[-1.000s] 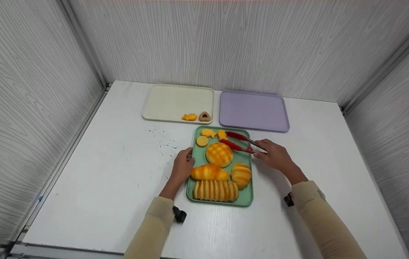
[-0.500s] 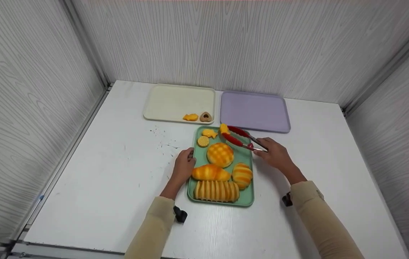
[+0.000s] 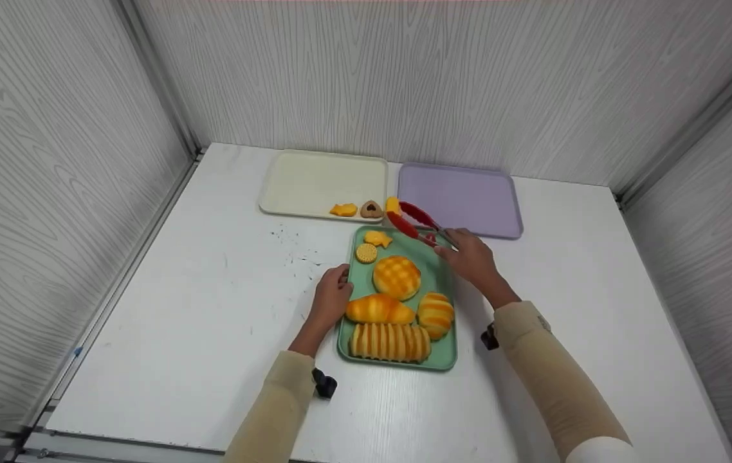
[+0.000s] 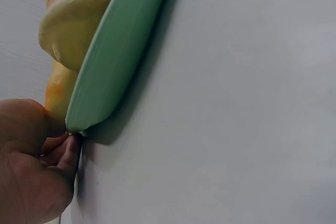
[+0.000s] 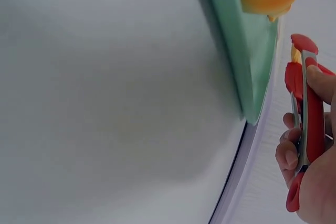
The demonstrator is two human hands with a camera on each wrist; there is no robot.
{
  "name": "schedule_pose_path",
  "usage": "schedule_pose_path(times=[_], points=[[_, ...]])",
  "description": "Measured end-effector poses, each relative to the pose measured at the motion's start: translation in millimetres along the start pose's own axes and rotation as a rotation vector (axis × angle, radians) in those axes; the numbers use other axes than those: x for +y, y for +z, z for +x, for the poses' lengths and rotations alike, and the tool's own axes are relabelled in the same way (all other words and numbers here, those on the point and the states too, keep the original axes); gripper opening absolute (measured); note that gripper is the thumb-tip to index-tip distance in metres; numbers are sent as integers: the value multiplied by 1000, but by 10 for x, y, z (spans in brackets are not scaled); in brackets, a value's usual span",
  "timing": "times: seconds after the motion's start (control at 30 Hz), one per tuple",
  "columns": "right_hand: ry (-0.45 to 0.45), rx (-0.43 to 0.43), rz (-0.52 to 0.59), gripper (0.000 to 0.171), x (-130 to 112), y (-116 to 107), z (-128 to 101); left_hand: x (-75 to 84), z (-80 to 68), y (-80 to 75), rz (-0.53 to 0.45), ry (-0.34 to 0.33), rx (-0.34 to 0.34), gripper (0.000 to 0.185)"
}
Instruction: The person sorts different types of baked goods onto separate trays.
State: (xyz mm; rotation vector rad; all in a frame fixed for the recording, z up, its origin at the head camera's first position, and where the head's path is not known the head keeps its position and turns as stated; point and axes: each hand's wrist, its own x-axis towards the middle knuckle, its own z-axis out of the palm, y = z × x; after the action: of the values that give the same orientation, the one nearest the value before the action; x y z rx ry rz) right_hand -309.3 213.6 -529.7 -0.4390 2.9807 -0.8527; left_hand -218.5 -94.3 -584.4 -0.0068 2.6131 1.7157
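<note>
1. Right hand (image 3: 469,257) grips the red tongs (image 3: 412,222), fingers curled round the handles; the right wrist view shows the same hold.
2. Tong tips pinch a small yellow biscuit (image 3: 393,205). It hangs above the gap between the green tray (image 3: 443,357) and the cream tray (image 3: 289,206), at the cream tray's near right corner.
3. Key relation: the biscuit is far and left of the right hand. The tongs' long axis runs from the hand up-left to the tips, pointing at the cream tray.
4. Two small biscuits already lie on the cream tray just left of the tips: a heart one (image 3: 371,209) and a yellow one (image 3: 343,209).
5. The lilac tray (image 3: 469,193) is just right of the tips and nothing lies on it.
6. Left hand (image 3: 332,297) holds the left rim of the green tray, thumb over the edge and fingers curled under it in the left wrist view. It is well apart from the biscuit, so the right hand is the nearer one.
7. Green tray holds a star biscuit (image 3: 377,238), a round biscuit (image 3: 366,253), a round bun (image 3: 396,277), a croissant (image 3: 379,310), a striped bun (image 3: 435,314) and a sliced loaf (image 3: 390,342).
8. All trays sit on the white table (image 3: 179,308).
</note>
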Motion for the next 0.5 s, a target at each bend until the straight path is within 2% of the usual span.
schedule_pose_path(times=[0.5], points=[[-1,24,-34,54,-419,210,418,-30,-19,1,-22,16,5,43]])
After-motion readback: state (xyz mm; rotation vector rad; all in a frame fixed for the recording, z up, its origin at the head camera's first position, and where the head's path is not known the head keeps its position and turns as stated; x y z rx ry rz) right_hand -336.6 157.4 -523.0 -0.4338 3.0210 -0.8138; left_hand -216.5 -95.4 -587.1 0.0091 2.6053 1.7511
